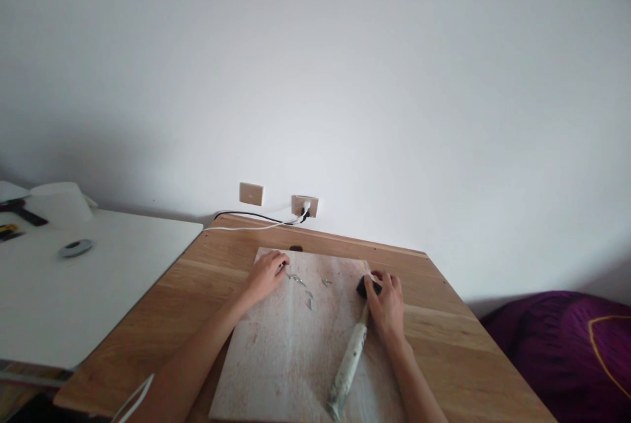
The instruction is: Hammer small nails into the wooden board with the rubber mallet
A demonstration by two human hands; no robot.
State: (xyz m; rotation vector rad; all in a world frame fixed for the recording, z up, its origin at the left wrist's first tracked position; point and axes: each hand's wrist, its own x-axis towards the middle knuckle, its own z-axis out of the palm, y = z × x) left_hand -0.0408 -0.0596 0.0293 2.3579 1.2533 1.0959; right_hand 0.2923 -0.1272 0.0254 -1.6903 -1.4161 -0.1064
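Note:
A pale worn board (296, 351) lies on a wooden table (444, 331). My left hand (267, 273) rests near the board's far left corner, fingers curled in a pinch on a small nail beside several loose nails (304, 286). My right hand (385, 305) lies over the neck of a hammer (351, 357), just below its dark head (365, 286); the fingers are curled round it. The hammer's paint-stained handle runs back toward me across the board.
A white table (64, 291) stands at the left with a round metal disc (75, 248), a white bowl-like object (62, 201) and dark tools. Wall sockets (304, 205) with plugged cables sit behind the wooden table. A purple cushion (566, 344) lies at the right.

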